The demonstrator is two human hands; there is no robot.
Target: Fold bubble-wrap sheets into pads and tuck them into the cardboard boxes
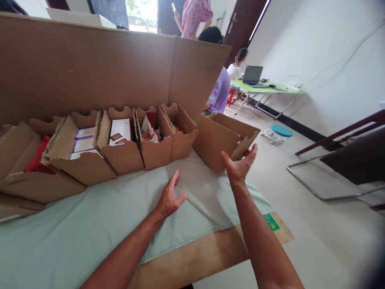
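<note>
My right hand is raised palm-up with its fingers spread, touching the near lower corner of an open, tilted cardboard box at the table's right end. My left hand rests on the pale green cloth, fingers loosely apart and holding nothing. Left of the tilted box runs a row of open cardboard boxes. One holds white booklets, another white and purple packets, and the leftmost holds something red.
A tall cardboard sheet stands behind the boxes. The wooden table edge shows beyond the cloth. Behind, a person in purple sits, another stands in the doorway, and a third sits at a green table with a laptop. A small stool is on the floor.
</note>
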